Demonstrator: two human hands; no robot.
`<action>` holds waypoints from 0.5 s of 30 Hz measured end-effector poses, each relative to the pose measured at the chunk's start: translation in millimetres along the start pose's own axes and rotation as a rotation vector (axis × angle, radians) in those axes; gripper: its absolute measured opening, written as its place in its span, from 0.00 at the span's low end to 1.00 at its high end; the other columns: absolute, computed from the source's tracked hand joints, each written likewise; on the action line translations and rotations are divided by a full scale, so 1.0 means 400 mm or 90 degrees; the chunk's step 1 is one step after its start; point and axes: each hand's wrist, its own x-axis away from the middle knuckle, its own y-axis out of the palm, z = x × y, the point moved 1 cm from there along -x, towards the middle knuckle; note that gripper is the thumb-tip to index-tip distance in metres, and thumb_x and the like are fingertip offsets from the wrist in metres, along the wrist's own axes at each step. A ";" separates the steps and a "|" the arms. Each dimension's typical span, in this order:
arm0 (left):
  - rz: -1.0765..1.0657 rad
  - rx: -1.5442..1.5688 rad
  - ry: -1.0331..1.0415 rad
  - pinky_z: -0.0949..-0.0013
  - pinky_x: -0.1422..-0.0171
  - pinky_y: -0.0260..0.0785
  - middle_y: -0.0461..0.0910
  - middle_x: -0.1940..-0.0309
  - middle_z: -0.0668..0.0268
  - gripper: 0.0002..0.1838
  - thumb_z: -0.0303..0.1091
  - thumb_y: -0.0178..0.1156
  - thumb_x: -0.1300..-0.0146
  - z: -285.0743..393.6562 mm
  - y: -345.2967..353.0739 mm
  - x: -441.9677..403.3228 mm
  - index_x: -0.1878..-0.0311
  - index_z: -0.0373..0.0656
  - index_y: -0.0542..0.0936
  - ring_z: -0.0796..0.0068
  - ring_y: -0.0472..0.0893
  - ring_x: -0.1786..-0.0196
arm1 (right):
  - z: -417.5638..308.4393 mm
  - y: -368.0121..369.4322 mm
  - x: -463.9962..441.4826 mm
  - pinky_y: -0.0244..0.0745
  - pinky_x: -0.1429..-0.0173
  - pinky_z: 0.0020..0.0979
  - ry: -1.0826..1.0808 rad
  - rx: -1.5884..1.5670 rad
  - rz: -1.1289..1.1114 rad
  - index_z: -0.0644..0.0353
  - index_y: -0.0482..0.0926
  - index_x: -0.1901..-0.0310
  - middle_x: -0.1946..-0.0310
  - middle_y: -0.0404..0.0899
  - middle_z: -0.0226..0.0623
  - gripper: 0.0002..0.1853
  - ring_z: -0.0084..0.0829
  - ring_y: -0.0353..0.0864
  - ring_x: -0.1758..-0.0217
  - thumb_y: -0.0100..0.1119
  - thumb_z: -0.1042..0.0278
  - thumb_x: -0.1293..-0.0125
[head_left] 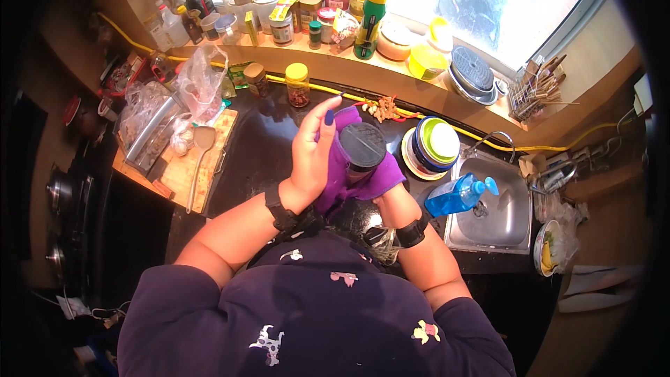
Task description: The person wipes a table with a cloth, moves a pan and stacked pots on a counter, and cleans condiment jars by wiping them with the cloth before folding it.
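In front of my chest is a jar with a round black lid [363, 145], its sides wrapped in a purple cloth [382, 176]. My left hand [310, 157] is beside the jar on the left, fingers stretched upward and the dark-nailed thumb near the cloth. The palm seems to rest against the cloth, though exact contact is unclear. My right hand [388, 197] grips the wrapped jar from the lower right. Most of its fingers are hidden under the cloth. Both wrists wear black bands.
To the right stand stacked bowls [440, 141], a blue pump bottle [453, 195] and a steel sink [499, 220]. A wooden board [218, 157] with a spatula [198, 160] lies left. A yellow-lidded jar [297, 85] stands behind. Jars and bottles crowd the window sill [335, 63].
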 end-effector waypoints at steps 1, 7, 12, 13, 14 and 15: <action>-0.004 -0.064 0.048 0.71 0.37 0.60 0.74 0.47 0.59 0.18 0.36 0.44 0.28 0.008 0.005 0.003 0.42 0.34 0.70 0.71 0.72 0.44 | 0.001 -0.003 -0.002 0.71 0.47 0.25 -0.008 0.011 0.010 0.61 0.69 0.46 0.50 0.75 0.33 0.14 0.24 0.75 0.50 0.45 0.73 0.32; -0.117 -0.219 0.189 0.63 0.35 0.55 0.66 0.46 0.53 0.30 0.56 0.47 0.33 -0.051 -0.020 0.017 0.42 0.38 0.69 0.61 0.67 0.42 | 0.021 -0.065 -0.010 0.73 0.51 0.25 0.032 -0.150 0.054 0.59 0.72 0.47 0.52 0.76 0.34 0.13 0.24 0.76 0.52 0.48 0.70 0.32; -0.159 -0.420 0.101 0.54 0.33 0.51 0.59 0.44 0.47 0.45 0.61 0.67 0.56 -0.036 -0.032 0.038 0.39 0.43 0.66 0.49 0.61 0.39 | 0.055 -0.083 -0.039 0.72 0.49 0.26 0.012 -0.131 0.021 0.59 0.73 0.50 0.54 0.77 0.34 0.13 0.25 0.76 0.52 0.53 0.69 0.35; -0.175 -0.446 0.078 0.54 0.32 0.52 0.60 0.44 0.48 0.46 0.59 0.70 0.58 -0.028 -0.032 0.036 0.39 0.43 0.65 0.50 0.61 0.39 | 0.047 -0.072 -0.029 0.72 0.46 0.28 -0.010 -0.015 0.018 0.60 0.73 0.49 0.53 0.77 0.35 0.14 0.27 0.76 0.51 0.54 0.72 0.36; -0.201 -0.370 0.026 0.56 0.33 0.53 0.61 0.45 0.49 0.44 0.55 0.71 0.58 -0.024 -0.034 0.031 0.40 0.42 0.66 0.52 0.62 0.40 | 0.047 -0.074 -0.035 0.71 0.45 0.28 -0.071 0.107 -0.028 0.60 0.72 0.48 0.52 0.76 0.35 0.14 0.27 0.75 0.50 0.53 0.72 0.36; -0.225 -0.294 -0.025 0.58 0.33 0.54 0.62 0.45 0.50 0.43 0.52 0.71 0.58 -0.022 -0.036 0.023 0.41 0.41 0.66 0.54 0.63 0.40 | 0.053 -0.082 -0.046 0.71 0.45 0.29 -0.132 0.230 -0.076 0.60 0.72 0.47 0.51 0.76 0.35 0.15 0.27 0.75 0.49 0.53 0.72 0.36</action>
